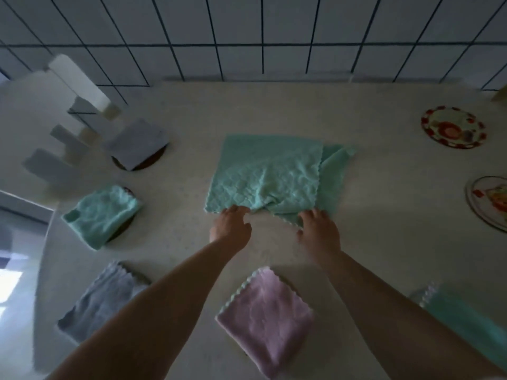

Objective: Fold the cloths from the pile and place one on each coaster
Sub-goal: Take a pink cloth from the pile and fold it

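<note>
A mint green cloth point(263, 174) lies spread on the middle of the counter, with a second green layer showing at its right side. My left hand point(230, 226) pinches its near edge on the left, and my right hand point(318, 229) grips the same edge on the right. Folded cloths rest on dark round coasters at the left: a grey one point(137, 142) and a green one point(101, 213). Nearer me lie a folded grey cloth point(101, 300) and a folded pink cloth point(267, 315). Two patterned round coasters point(454, 127) point(491, 201) sit bare at the right.
Another green cloth point(472, 322) lies at the near right, partly behind my right arm. White blocky objects point(79, 80) stand at the back left. A tiled wall point(247, 37) runs behind the counter, whose left edge point(41, 259) drops off.
</note>
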